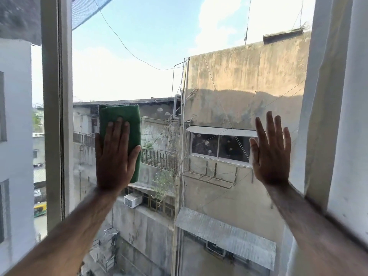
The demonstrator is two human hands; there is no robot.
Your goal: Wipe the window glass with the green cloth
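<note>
Green cloth (121, 134) folded, long axis vertical, flat on window glass (159, 80) near left frame (56, 116). Our left hand (114, 156) spread flat on its lower half, pinning it. Our right hand (270, 152) open, empty, well apart rightward. Unwiped pane lies right and above; we judge left hand sweeps.

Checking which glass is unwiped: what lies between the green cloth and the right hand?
In the head view, only bare window glass carrying pale smudges separates the green cloth from the right hand.

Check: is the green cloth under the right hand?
No, the left hand presses the green cloth flat on the glass; the right hand is bare.
</note>
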